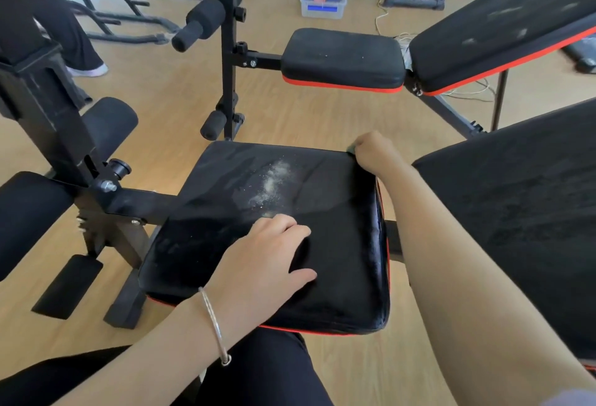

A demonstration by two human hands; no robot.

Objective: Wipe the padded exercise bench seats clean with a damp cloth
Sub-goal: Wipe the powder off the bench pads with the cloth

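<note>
A black padded bench seat (pixel 338 244) with red trim fills the middle of the view. A patch of white dust (pixel 272 183) lies on its far half. My left hand (pixel 267 263) rests flat on the seat's near half, fingers spread, holding nothing. My right hand (pixel 375 152) is fisted at the seat's far right corner, shut on a green cloth (pixel 351 148) of which only a small bit shows. The seat's near part looks shiny and wet.
A second bench stands beyond, with a dusty black seat (pixel 342 54) and an inclined backrest (pixel 503 25). Another backrest (pixel 516 212) rises at right. Foam rollers and a metal frame (pixel 229 60) stand at left. A plastic box (pixel 322 5) and people's legs are at the far wall.
</note>
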